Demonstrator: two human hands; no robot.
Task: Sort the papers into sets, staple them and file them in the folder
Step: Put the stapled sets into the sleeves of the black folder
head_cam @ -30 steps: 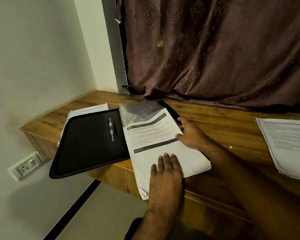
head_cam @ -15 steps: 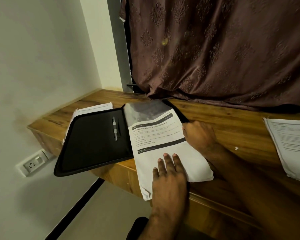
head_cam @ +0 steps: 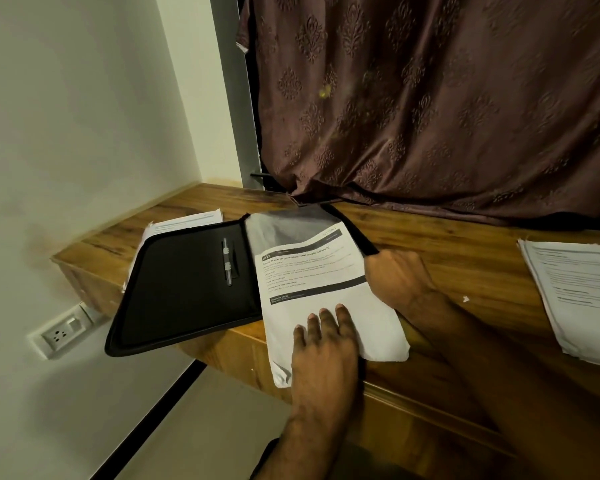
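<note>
Curtain [head_cam: 430, 98] hangs behind the wooden counter [head_cam: 465, 244]. Near the counter's left end I see the black folder [head_cam: 187, 285] lying open, overhanging the front edge, a pen [head_cam: 227, 261] clipped inside. On its right half sits a paper set [head_cam: 319, 289] headed "Shoe Rack Organization…", long axis running front to back. My left hand [head_cam: 326, 344] presses it with straight fingers; my right hand [head_cam: 395, 278] rests at its right edge, fingers hidden, so I cannot tell their state. More papers [head_cam: 575, 292] lie toward the right end.

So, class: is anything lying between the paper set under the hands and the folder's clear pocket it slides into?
Nothing visible. The paper set already has its top inside the clear pocket; the pen sits aside on the folder's left flap.
</note>
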